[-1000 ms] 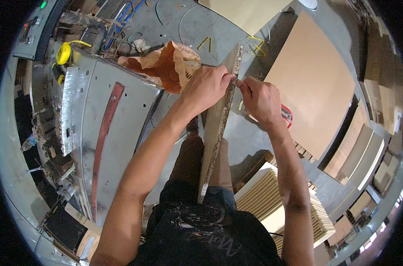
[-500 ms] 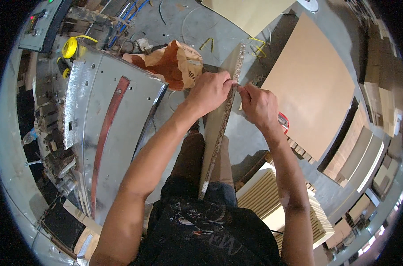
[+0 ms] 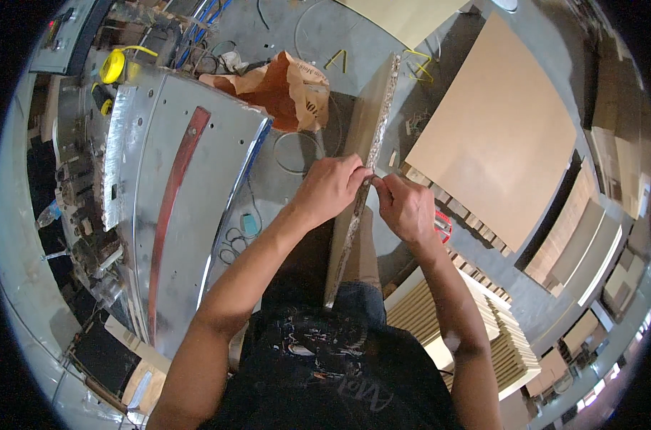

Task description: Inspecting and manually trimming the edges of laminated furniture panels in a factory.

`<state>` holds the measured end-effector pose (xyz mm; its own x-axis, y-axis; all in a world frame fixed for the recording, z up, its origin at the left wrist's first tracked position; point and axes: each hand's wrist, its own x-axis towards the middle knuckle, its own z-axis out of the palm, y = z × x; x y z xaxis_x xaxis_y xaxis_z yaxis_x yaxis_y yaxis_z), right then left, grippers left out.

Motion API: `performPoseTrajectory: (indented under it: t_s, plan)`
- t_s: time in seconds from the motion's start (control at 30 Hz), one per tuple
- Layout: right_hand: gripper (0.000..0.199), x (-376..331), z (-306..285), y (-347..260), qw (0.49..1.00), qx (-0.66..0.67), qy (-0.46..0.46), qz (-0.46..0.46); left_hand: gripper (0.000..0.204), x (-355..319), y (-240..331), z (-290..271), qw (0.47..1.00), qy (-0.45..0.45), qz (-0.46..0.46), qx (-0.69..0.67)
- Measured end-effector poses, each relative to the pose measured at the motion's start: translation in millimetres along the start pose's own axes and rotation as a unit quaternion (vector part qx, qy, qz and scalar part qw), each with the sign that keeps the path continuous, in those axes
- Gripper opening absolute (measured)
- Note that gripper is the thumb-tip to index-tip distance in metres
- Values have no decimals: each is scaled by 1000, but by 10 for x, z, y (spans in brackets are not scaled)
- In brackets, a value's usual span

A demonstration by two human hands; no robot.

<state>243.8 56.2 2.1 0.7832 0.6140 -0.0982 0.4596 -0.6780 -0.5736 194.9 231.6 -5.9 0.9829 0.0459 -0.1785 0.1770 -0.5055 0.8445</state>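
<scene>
A long particleboard panel stands on its side in front of me, rough speckled edge upward, its near end close to my body. My left hand is closed at the panel's left face, fingertips on the top edge. My right hand is curled shut at the same spot from the right, its thumb and finger meeting the left fingertips on the edge. A red-handled tool pokes out beside my right wrist and seems gripped in that hand. Its working end is hidden by my fingers.
A grey metal machine table with a red strip stands at left, a yellow tape measure beyond it. A torn paper sack lies ahead. At right are a large board stack and slatted cream pieces.
Both hands have slid together along the panel's edge toward my body. The red-handled tool has moved along with my right hand.
</scene>
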Motion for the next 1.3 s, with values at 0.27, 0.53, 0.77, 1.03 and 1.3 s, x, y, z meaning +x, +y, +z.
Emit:
performPoseTrajectory:
  t_s: [0.27,0.53,0.77,1.03,1.3]
  plan:
    - [27,-383,160,-133,1000,14,21,-10,24,-426,-31,110,1000,9,-3,7]
    - [23,-997,326,-285,999,34,-27,18,18,-1005,5,245,999,-20,-41,-25]
    - [19,-1371,395,-386,999,22,-42,19,18,-1444,-41,402,998,-22,-52,-36]
    - [13,-1902,489,-439,989,104,-101,-3,22,-2074,-24,476,991,-88,-90,-52]
    - [16,-1531,190,-771,987,127,-52,89,20,-1756,356,314,903,-7,-225,-365]
